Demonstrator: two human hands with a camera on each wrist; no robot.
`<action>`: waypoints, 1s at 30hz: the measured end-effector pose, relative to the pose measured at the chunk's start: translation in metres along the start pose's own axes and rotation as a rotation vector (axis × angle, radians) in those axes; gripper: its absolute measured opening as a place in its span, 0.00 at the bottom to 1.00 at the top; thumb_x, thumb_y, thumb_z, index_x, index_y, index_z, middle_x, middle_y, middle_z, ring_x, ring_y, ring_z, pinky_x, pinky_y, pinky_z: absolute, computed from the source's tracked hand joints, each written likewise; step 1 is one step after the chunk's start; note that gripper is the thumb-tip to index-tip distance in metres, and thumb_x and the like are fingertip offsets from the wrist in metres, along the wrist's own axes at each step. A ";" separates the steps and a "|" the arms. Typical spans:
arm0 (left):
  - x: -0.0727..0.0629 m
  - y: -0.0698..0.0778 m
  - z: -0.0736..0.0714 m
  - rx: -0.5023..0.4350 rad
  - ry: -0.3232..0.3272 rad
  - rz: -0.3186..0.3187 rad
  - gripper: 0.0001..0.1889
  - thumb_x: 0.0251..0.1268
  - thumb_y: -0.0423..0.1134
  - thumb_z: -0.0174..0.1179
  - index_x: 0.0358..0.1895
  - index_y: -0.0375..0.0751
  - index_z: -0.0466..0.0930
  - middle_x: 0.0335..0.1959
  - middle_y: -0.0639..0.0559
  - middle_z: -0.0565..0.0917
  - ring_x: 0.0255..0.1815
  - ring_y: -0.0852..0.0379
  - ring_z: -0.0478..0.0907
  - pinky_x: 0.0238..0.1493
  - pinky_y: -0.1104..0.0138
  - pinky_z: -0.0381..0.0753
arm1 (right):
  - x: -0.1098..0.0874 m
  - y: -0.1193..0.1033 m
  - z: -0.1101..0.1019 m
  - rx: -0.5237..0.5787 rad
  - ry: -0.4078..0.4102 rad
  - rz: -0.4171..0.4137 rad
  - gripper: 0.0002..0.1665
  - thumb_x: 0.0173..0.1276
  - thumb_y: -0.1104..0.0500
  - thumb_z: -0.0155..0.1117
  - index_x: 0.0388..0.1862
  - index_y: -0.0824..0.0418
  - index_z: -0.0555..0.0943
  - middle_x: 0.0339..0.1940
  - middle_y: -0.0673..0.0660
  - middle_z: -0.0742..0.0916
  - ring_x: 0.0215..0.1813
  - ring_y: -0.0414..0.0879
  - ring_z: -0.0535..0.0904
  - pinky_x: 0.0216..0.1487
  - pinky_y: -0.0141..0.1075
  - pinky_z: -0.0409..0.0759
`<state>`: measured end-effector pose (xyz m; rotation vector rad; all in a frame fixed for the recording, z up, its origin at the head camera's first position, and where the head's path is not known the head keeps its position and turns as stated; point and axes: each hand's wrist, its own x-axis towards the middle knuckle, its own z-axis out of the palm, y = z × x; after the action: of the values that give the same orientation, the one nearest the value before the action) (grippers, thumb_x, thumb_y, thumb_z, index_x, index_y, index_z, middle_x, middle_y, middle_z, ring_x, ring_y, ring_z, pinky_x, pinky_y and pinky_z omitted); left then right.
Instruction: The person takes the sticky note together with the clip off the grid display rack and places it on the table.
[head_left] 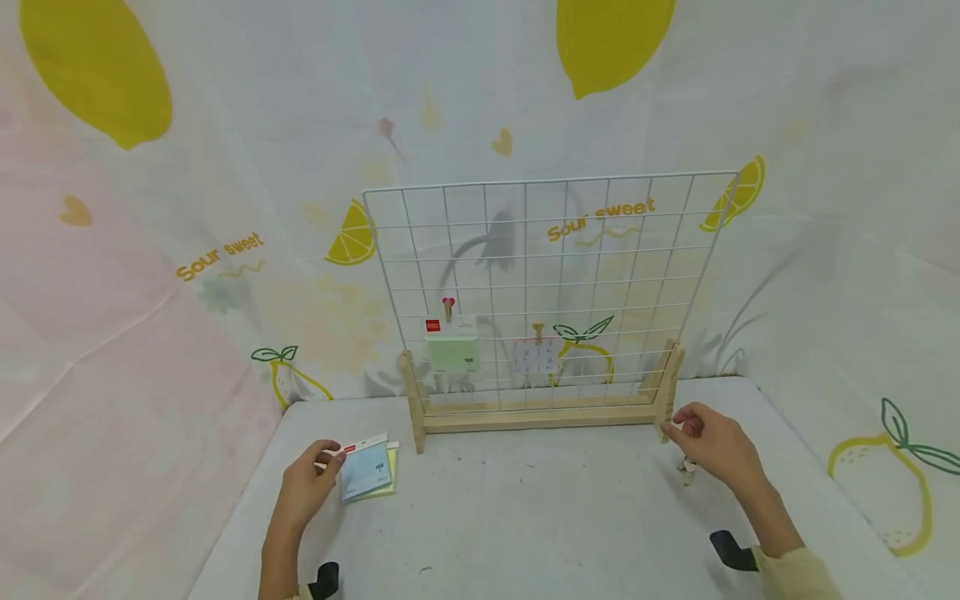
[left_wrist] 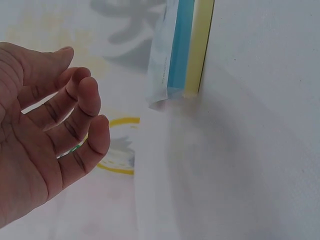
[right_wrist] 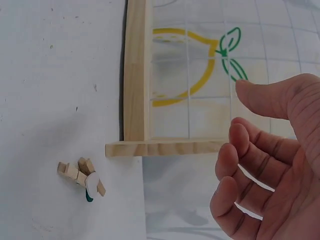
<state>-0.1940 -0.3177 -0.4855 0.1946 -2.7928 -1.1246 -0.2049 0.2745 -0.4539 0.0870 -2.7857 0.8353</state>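
Note:
My left hand (head_left: pixel 302 487) hovers at the left edge of a blue sticky-note pack (head_left: pixel 366 475), which overlaps a yellow pack (head_left: pixel 393 468) on the table. In the left wrist view a gap separates its loosely bent fingers (left_wrist: pixel 89 97) from the packs, and they hold nothing. My right hand (head_left: pixel 720 448) is beside the right foot of the wire grid rack, fingers loosely curved and holding nothing. Small wooden clothespins (right_wrist: pixel 82 176) lie on the table just below it, one with a white decoration. On the grid (head_left: pixel 506 271), a clothespin with a pink-red heart (head_left: pixel 448 307) holds a green pack (head_left: pixel 452 356).
A pale patterned card (head_left: pixel 534 357) hangs lower on the grid under a yellowish clip (head_left: pixel 537 330). The rack's wooden base (head_left: pixel 540 419) stands at the back of the white table (head_left: pixel 510 517). Behind it hangs a lemon-print cloth (head_left: pixel 300 150).

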 end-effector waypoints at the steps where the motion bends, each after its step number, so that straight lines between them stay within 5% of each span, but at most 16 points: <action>1: 0.000 0.000 0.000 -0.001 0.002 0.002 0.16 0.73 0.37 0.56 0.57 0.33 0.74 0.42 0.40 0.81 0.35 0.51 0.79 0.32 0.64 0.78 | 0.000 -0.002 0.000 0.002 0.002 -0.002 0.19 0.67 0.48 0.68 0.41 0.63 0.80 0.27 0.51 0.79 0.28 0.45 0.73 0.27 0.39 0.70; 20: 0.003 0.012 0.002 -0.017 0.103 0.054 0.15 0.74 0.37 0.56 0.58 0.35 0.75 0.46 0.40 0.82 0.45 0.46 0.78 0.36 0.65 0.78 | 0.016 -0.026 0.002 0.062 0.097 -0.093 0.18 0.68 0.47 0.67 0.39 0.62 0.80 0.26 0.51 0.80 0.30 0.45 0.75 0.30 0.40 0.72; 30: 0.003 0.013 0.007 -0.036 0.166 0.075 0.14 0.72 0.36 0.59 0.56 0.36 0.76 0.43 0.40 0.82 0.42 0.46 0.79 0.34 0.69 0.78 | 0.021 -0.036 0.003 0.084 0.103 -0.089 0.23 0.68 0.45 0.66 0.44 0.64 0.80 0.29 0.52 0.81 0.33 0.47 0.77 0.32 0.40 0.73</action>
<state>-0.1987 -0.3040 -0.4807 0.1694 -2.6103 -1.0870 -0.2214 0.2434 -0.4320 0.1757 -2.6310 0.9077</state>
